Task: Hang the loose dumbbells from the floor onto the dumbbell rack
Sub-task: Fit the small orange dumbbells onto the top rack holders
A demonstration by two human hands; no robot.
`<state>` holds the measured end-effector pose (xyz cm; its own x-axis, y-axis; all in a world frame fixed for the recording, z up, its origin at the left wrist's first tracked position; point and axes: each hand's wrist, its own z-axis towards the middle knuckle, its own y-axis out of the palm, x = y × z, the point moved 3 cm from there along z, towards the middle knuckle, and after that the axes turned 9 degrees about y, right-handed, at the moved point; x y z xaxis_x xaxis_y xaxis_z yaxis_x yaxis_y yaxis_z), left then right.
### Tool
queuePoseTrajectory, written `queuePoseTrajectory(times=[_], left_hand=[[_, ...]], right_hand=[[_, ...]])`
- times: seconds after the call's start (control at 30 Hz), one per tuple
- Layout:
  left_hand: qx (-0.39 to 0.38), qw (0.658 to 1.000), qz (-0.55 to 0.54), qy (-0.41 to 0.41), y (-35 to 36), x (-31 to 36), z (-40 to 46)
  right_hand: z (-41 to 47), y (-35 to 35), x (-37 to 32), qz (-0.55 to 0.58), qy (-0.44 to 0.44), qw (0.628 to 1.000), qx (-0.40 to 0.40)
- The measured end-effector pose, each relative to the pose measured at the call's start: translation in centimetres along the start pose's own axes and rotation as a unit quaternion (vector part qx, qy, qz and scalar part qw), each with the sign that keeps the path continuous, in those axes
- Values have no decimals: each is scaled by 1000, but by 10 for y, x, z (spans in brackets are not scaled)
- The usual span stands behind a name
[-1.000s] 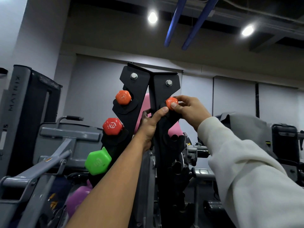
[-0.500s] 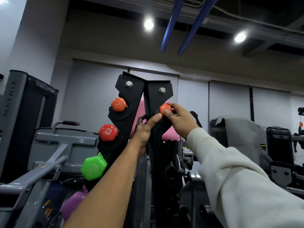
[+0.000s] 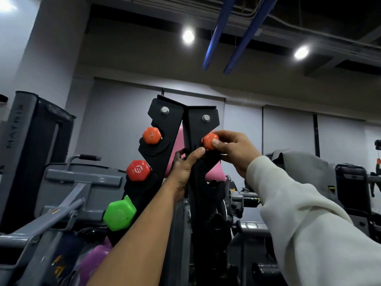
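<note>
A black upright dumbbell rack (image 3: 198, 124) stands straight ahead. On its left plate hang a small orange dumbbell (image 3: 151, 135), a red one (image 3: 137, 170), a green one (image 3: 120, 213) and a purple one (image 3: 93, 259) at the bottom. My right hand (image 3: 233, 149) pinches the end of another small orange dumbbell (image 3: 208, 140) at the top notch of the right plate. My left hand (image 3: 184, 168) grips the rack's middle edge, thumb just under that orange dumbbell. The rest of this dumbbell is hidden behind the plate.
Grey gym machine frames (image 3: 68, 182) crowd the left, with a tall dark machine (image 3: 35, 145) behind them. More machines and a draped grey cloth (image 3: 305, 164) stand at the right. A pink object (image 3: 177, 157) shows behind the rack.
The view has tilted and the rack now sits lower in the frame. My right hand has shifted its pinch on the orange dumbbell at the top notch; my left hand keeps its grip.
</note>
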<state>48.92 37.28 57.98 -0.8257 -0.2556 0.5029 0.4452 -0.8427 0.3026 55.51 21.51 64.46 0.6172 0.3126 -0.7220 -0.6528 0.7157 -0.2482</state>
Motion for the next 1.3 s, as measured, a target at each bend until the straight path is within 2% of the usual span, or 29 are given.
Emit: queuePoseTrajectory(times=[0.17,0.27,0.33,0.6,0.8,1.07,1.23,1.3], left_hand=[[-10,1000,-14,3,-1,-6,3],[-7,1000,-18,2,1,-8,3],[-9,1000,-28,-2,2,-9,2],[-35,999,-18,8,7,0,-6],[-14,1000,-15,2,5,1,-6],[-16,1000,-1,6,7,9,-7],[-43,999,-8,21,12,15,-13],[-36,999,-25,12,13,15,-14]], right_hand=[[-5,1,-1,-122,-49,991,35],[-15,5,0,-186,-71,975,101],[-24,10,6,-181,-80,969,150],[-29,23,17,-84,-91,965,230],[-13,16,-4,-170,-39,971,165],[-11,6,1,-127,-53,981,134],[-14,2,-4,-212,-73,970,93],[-18,2,-3,-281,-119,946,109]])
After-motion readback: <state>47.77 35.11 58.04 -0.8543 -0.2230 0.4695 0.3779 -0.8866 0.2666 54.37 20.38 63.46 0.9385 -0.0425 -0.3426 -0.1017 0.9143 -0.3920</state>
